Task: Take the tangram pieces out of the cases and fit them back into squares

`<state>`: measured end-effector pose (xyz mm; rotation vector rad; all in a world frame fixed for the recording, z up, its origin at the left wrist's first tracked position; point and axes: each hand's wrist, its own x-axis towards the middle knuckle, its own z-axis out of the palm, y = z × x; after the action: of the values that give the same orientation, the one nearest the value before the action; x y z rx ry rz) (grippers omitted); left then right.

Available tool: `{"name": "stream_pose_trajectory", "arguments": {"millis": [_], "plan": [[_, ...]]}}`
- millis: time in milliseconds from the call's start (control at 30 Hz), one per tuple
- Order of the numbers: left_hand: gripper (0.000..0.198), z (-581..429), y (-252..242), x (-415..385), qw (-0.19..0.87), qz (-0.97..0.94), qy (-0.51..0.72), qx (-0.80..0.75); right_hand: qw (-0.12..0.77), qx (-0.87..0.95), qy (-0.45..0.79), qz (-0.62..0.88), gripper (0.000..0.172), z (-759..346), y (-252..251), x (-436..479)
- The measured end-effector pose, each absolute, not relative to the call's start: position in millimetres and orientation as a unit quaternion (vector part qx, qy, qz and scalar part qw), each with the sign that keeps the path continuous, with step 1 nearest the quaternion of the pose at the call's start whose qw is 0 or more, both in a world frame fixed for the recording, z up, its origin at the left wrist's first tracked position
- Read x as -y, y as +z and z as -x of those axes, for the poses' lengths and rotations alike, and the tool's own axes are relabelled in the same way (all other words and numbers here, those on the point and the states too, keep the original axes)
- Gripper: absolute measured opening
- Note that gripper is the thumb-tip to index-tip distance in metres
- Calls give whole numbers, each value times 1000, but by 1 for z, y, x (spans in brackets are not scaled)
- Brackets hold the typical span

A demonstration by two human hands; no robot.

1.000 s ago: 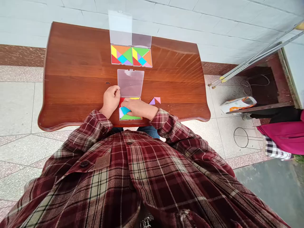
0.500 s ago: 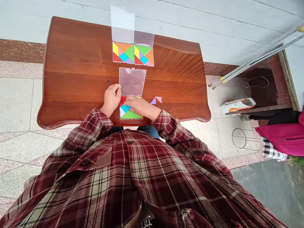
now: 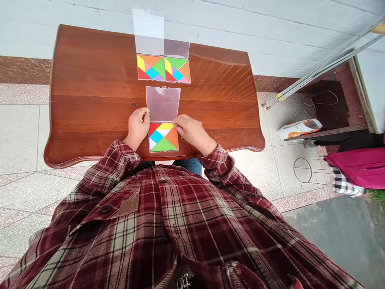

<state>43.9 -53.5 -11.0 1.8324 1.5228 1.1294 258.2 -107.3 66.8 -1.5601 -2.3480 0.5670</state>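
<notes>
An opened tangram case lies at the table's front, its clear lid [image 3: 163, 105] folded back. Its tray holds a red piece [image 3: 153, 127], a yellow piece [image 3: 164, 126], a blue square [image 3: 156, 137], a green triangle [image 3: 164, 145] and an orange triangle [image 3: 173, 137]; white gaps show at the left and centre. My left hand [image 3: 138, 125] pinches the lid's left edge near the hinge. With fingers drawn together, my right hand [image 3: 193, 130] has its fingertips on the yellow piece's right end. It hides most of the loose pieces behind it; only a pink sliver shows.
Two more open tangram cases, a left one [image 3: 150, 67] and a right one [image 3: 177, 70], stand side by side at the back of the wooden table [image 3: 96, 100], near the wall. Crutches [image 3: 300, 82], a white bag [image 3: 300, 129] and a person's magenta garment [image 3: 357, 166] are off to the right.
My right hand has shifted right and up from over the tray, uncovering the yellow and orange pieces and covering the loose triangles. My left hand stays at the lid.
</notes>
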Motion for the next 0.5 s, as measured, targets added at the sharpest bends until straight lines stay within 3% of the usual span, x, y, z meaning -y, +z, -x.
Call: {"name": "stream_pose_trajectory", "arguments": {"millis": [233,433,500], "plan": [[9,-40,-13,50,245,-671,414,-564,152,659,143,723,19,-325,58,112],[10,-39,-14,50,252,-665,421,-563,134,650,158,731,24,-331,30,104],[11,-39,-14,50,252,-667,426,-557,131,651,159,731,17,-330,23,100]]}}
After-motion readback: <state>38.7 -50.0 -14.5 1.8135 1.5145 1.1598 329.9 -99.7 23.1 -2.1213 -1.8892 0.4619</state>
